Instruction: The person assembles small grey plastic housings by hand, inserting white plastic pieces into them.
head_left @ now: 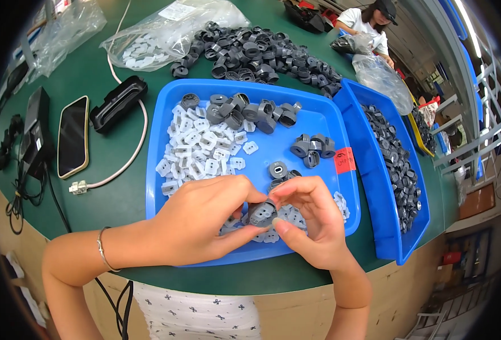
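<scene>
Between the fingertips of both hands is a dark grey round plastic cap (261, 213) with a pale translucent insert in its open face. My left hand (205, 215) pinches it from the left, thumb below and index finger above. From the other side my right hand (314, 221) grips it with thumb and fingers. Both hands are over the near part of a blue tray (335, 122). Many white translucent plastic inserts (196, 141) are heaped in the tray's left, and more lie under my hands. Loose dark grey caps (312, 148) sit in groups along its far side and right of the middle.
Right of the tray stands a blue bin (395, 241) full of dark caps. Behind lie a cap heap (261, 54) and a plastic bag (177, 28) of white inserts. A phone (73, 137), black case (119, 103), adapter (37, 133) and cable (131, 164) lie left. Another person (369, 25) sits far right.
</scene>
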Action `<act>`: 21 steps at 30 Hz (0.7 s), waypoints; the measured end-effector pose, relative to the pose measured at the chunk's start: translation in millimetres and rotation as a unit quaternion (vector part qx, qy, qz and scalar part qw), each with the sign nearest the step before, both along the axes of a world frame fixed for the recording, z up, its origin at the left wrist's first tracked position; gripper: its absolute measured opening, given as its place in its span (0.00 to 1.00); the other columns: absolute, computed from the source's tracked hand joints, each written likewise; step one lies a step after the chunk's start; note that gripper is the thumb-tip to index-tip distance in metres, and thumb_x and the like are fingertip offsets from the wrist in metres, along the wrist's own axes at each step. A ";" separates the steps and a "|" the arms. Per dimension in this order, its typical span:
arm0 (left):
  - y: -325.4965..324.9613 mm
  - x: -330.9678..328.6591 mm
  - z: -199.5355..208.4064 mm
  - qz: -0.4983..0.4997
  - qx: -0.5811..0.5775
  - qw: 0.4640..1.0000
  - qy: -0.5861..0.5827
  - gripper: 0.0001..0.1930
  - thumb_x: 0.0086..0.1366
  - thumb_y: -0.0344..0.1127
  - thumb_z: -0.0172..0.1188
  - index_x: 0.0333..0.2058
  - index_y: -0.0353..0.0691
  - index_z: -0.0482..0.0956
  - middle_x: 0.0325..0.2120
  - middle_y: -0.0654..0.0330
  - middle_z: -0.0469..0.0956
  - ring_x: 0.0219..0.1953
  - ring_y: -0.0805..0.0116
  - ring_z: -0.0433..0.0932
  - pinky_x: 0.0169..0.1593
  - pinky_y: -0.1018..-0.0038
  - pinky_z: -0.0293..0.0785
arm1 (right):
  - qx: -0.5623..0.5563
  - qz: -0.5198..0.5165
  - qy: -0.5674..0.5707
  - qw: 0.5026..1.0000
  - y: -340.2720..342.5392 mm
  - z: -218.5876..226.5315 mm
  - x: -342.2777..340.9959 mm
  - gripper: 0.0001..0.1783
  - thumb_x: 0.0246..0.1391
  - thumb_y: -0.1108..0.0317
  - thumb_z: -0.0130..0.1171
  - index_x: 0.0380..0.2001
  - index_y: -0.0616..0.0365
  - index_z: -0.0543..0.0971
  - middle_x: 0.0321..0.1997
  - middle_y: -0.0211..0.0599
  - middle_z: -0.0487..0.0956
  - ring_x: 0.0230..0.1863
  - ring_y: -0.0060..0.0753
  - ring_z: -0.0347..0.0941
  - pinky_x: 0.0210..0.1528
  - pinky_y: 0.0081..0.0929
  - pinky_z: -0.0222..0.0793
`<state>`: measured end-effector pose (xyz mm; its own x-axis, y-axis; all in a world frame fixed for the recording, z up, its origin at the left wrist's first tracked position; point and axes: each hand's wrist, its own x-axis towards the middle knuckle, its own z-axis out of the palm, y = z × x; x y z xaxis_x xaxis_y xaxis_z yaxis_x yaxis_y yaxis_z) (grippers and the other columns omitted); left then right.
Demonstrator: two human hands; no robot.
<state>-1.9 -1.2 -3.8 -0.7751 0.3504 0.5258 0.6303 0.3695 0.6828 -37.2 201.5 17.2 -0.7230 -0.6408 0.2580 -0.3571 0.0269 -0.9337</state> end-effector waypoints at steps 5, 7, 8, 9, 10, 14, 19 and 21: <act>3.4 -0.8 -3.6 -0.016 0.001 0.998 0.065 0.21 0.46 0.30 0.71 0.36 0.37 0.70 0.29 0.56 0.76 0.24 0.63 0.76 0.24 0.74 0.71 | 0.015 -0.006 0.031 0.999 -0.8 -8.1 3.5 0.17 0.47 0.81 0.57 0.42 0.63 0.68 0.38 0.37 0.72 0.38 0.26 0.70 0.47 0.26 0.68; 4.0 -2.1 -4.2 -0.018 -0.004 0.997 0.076 0.21 0.45 0.31 0.71 0.36 0.37 0.70 0.29 0.56 0.76 0.24 0.64 0.76 0.24 0.74 0.71 | 0.032 -0.005 0.051 0.998 2.0 -7.8 4.6 0.15 0.46 0.82 0.56 0.39 0.63 0.68 0.36 0.36 0.71 0.35 0.25 0.69 0.44 0.24 0.68; 4.3 -1.9 -5.1 -0.023 -0.010 0.996 0.089 0.21 0.45 0.32 0.72 0.35 0.37 0.71 0.28 0.56 0.76 0.24 0.64 0.76 0.25 0.74 0.72 | 0.032 -0.002 0.049 0.998 2.0 -8.1 4.8 0.15 0.46 0.82 0.56 0.39 0.63 0.68 0.36 0.36 0.71 0.35 0.25 0.69 0.44 0.24 0.68; 5.1 -2.2 -6.0 -0.022 -0.009 0.996 0.087 0.21 0.45 0.32 0.72 0.35 0.37 0.71 0.28 0.56 0.76 0.24 0.64 0.76 0.25 0.74 0.72 | 0.027 -0.002 0.040 0.999 1.9 -7.9 4.4 0.14 0.46 0.82 0.55 0.38 0.62 0.68 0.36 0.35 0.71 0.35 0.24 0.68 0.44 0.23 0.67; 5.8 -2.2 -6.8 -0.010 -0.011 0.996 0.092 0.20 0.44 0.32 0.72 0.34 0.37 0.71 0.28 0.57 0.76 0.23 0.64 0.76 0.24 0.74 0.71 | 0.021 -0.002 0.031 0.999 1.7 -8.0 4.1 0.14 0.46 0.82 0.55 0.38 0.62 0.68 0.36 0.34 0.70 0.34 0.23 0.68 0.44 0.22 0.66; 4.7 -1.3 -4.6 0.007 0.001 0.998 0.060 0.20 0.45 0.34 0.72 0.33 0.37 0.71 0.27 0.57 0.76 0.22 0.64 0.75 0.23 0.74 0.71 | -0.016 -0.022 -0.027 0.999 -3.4 -8.1 6.9 0.16 0.46 0.83 0.54 0.40 0.62 0.67 0.39 0.34 0.69 0.39 0.23 0.67 0.47 0.22 0.64; 2.8 -2.2 -3.5 0.009 -0.003 0.999 0.051 0.20 0.44 0.33 0.72 0.33 0.36 0.70 0.27 0.57 0.75 0.23 0.63 0.75 0.24 0.73 0.72 | 0.004 -0.023 -0.067 0.997 -5.6 -9.3 11.9 0.20 0.46 0.84 0.53 0.44 0.62 0.64 0.43 0.35 0.66 0.46 0.25 0.65 0.52 0.25 0.61; 2.8 -2.0 -3.3 -0.001 -0.004 0.999 0.051 0.20 0.44 0.32 0.72 0.33 0.37 0.70 0.27 0.57 0.75 0.23 0.63 0.76 0.24 0.73 0.72 | -0.002 -0.020 -0.061 0.998 -6.3 -11.6 13.1 0.20 0.46 0.84 0.53 0.44 0.62 0.64 0.43 0.35 0.66 0.46 0.25 0.65 0.53 0.25 0.61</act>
<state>-3.9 1.6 -7.1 -0.7168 0.3557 0.5997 0.6972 0.3730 0.6121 -24.0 195.2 5.6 -0.7743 -0.6100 0.1684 -0.2392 0.0358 -0.9703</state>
